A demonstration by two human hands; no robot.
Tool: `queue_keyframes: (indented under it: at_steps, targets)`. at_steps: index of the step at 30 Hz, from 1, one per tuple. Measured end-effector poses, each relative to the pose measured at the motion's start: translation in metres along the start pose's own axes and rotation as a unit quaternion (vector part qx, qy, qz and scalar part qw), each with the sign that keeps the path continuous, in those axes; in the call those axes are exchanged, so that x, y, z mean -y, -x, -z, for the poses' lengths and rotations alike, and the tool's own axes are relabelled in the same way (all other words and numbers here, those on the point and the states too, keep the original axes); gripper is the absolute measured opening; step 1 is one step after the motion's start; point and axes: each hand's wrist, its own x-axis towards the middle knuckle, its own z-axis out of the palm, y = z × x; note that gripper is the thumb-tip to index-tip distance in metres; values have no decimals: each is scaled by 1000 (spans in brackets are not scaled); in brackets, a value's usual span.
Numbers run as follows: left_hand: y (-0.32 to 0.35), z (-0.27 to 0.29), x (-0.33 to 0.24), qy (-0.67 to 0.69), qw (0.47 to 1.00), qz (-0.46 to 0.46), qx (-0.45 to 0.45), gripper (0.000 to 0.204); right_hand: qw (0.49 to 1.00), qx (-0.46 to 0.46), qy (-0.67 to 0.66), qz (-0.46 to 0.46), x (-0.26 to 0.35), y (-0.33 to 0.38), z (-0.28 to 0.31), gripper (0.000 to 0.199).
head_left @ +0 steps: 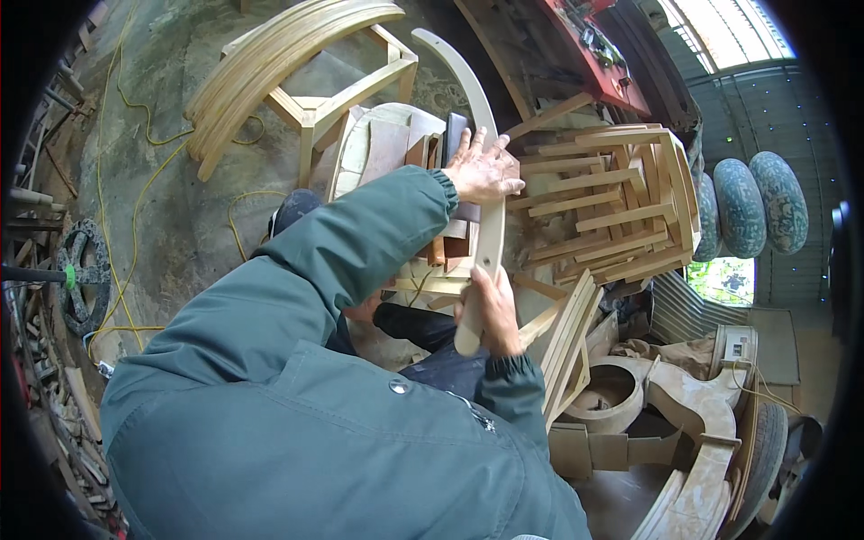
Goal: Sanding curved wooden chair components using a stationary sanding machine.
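A long, curved, pale wooden slat [491,232] arcs from the far side toward me, with a small hole near each end. My left hand [484,168] lies across its middle with fingers spread and stretched out. Near the slat's close end, my right hand [495,310] is closed around its edge, the thumb on top. Under and beside the slat stands a low wooden stand with a dark, flat-topped block [455,135], partly hidden by my left hand and sleeve. I cannot make out whether the slat touches the block.
Several similar curved slats [270,81] are stacked on a wooden frame at far left. Wooden frames [612,198] are piled on the right, near a red bench top [605,54] holding tools. Yellow cord [135,216] runs over the floor. Carved wooden parts [684,396] stand at near right.
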Motion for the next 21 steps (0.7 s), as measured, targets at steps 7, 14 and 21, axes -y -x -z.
queue_keyframes:
  at_steps: [7,14,21]
  targets:
    - [13,-25,-32,24,994,-84,-67,73,997,-65,22,-46,-42,194,57,31]
    - [40,-54,-69,17,970,-180,-159,67,959,-177,-100,-197,-111,370,104,45]
    - [100,-71,-121,34,951,-232,-200,61,982,-143,-43,-115,-163,437,109,60]
